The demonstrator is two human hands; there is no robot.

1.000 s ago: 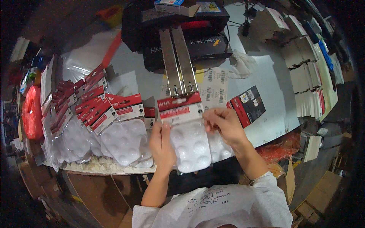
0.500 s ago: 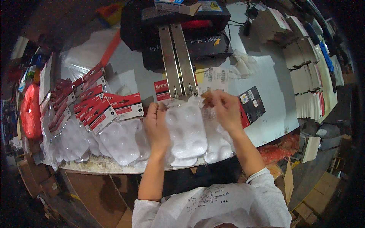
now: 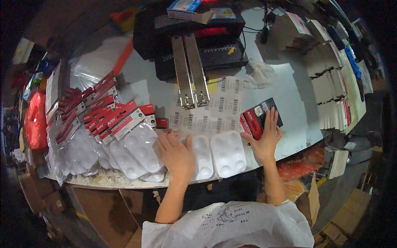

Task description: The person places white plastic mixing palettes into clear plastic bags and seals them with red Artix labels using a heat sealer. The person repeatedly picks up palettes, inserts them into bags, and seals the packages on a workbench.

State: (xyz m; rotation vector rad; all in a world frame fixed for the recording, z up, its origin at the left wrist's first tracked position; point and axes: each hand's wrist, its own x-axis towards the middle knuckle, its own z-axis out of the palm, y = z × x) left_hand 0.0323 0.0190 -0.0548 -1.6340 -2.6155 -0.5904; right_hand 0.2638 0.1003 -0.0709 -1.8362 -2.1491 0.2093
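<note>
Partly under spread right fingers [image 3: 271,117], ungripped black-red card [image 3: 257,120]; left fingers [image 3: 163,143], grip unclear

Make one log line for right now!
left hand: beside white palette | right hand: on black-red card | barcode sheet: on table

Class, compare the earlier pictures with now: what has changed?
The left hand and right hand have released the bagged palette, which apparently now lies leftward, atop the pile. The left hand is beside the white palettes; the right one moved rightward, spread on the black-and-red card. The black machine and barcode sheet stayed put.
</note>
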